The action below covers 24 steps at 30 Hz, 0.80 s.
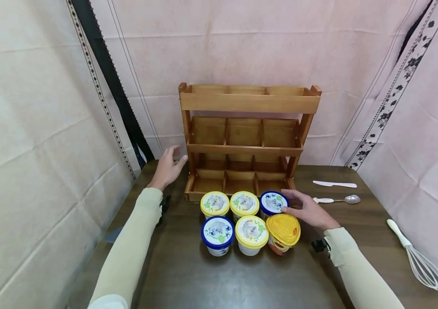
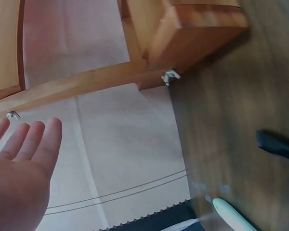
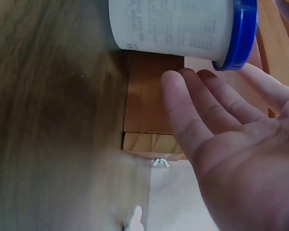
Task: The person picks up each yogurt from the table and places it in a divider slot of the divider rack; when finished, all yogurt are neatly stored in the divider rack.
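Right hand (image 1: 309,210): thumb and index straddle lid of rear blue-lidded tub (image 1: 270,201), pinch unclear; other fingers (image 3: 180,101) extended beside it. Left hand (image 1: 167,169) near wooden rack (image 1: 249,103), fingers relaxed.

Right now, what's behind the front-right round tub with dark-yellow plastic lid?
A blue-lidded white round tub, the right hand at its lid. In head view, the dark-yellow-lidded tub covers its lower front; any gap between is hidden.

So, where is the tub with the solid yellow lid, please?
In the head view, that tub sits right of centre, just in front of the blue-lidded tub the right hand grips.
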{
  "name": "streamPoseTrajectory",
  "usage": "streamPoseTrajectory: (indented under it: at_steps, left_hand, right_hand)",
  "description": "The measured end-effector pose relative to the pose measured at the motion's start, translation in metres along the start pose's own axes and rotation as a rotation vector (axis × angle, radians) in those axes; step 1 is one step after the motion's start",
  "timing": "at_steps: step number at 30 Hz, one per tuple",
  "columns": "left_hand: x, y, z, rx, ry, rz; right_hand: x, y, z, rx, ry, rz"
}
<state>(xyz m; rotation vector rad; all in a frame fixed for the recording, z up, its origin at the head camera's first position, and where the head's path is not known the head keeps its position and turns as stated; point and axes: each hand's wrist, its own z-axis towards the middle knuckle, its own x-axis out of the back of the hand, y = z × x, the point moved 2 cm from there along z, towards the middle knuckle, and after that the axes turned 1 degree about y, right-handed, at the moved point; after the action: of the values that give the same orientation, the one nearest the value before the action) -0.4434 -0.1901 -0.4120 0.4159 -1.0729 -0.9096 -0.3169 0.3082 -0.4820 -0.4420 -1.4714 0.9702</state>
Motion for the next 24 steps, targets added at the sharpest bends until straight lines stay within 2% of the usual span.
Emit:
streamPoseTrajectory:
  at_steps: [7,12,15,19,24]
  left_hand:
    - [-0.002,0.009,0.022,0.006,0.037,-0.089]
    - [0.001,0.011,0.035,0.012,0.034,-0.125]
    - [0.004,0.013,0.040,0.008,0.018,-0.191]
    - [0.008,0.019,0.048,-0.019,0.034,-0.300]
    - [0.008,0.022,0.059,-0.005,0.056,-0.307]
  right_hand:
    - [-0.005,0.006,0.004,-0.017,-0.056,0.037]
    - [-0.002,0.009,0.008,-0.007,-0.105,0.058]
    - [0.001,0.009,0.011,-0.006,-0.130,0.071]
    - [0.004,0.009,0.016,-0.009,-0.158,0.081]
    - [0.004,0.009,0.016,-0.012,-0.192,0.090]
